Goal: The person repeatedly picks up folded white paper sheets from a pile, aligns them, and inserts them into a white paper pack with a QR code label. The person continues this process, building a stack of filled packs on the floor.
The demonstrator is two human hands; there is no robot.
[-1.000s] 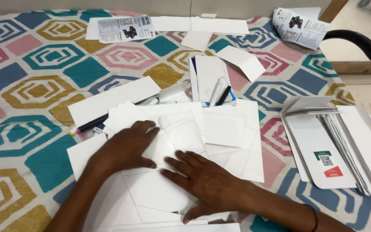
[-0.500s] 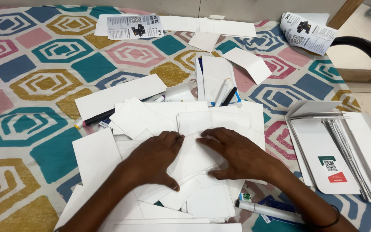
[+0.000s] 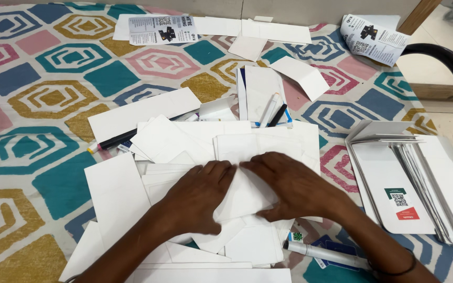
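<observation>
White paper fills the middle of the frame — a loose heap of cards and folded sheets (image 3: pixel 184 141) spread over a bed cover (image 3: pixel 38 94) printed with teal, pink, navy and mustard hexagons. Both hands lie flat on one folded white sheet (image 3: pixel 242 191) at the centre of the heap: the left hand (image 3: pixel 197 196) presses its left half and the right hand (image 3: pixel 289 186) its right half, fingertips almost meeting over the fold. Neither grip is closed on anything; the fingers are stretched out and pushing down, palms on the paper. The sheet looks light and thin, fairly stiff like card, and likely to slide on the smooth pieces under it, so it seems best taken by a free edge or corner, pinched between thumb and fingers, with the crease held down by the other hand. A black marker (image 3: pixel 112 140) pokes out from under the pile at centre left, and a white marker (image 3: pixel 326 254) lies at lower right beside the right wrist. To the right sits a stack of flat white envelopes or cartons (image 3: pixel 420 183), well apart from the hands. Printed leaflets (image 3: pixel 161 29) lie along the top edge — one more at upper right (image 3: pixel 373 37).
</observation>
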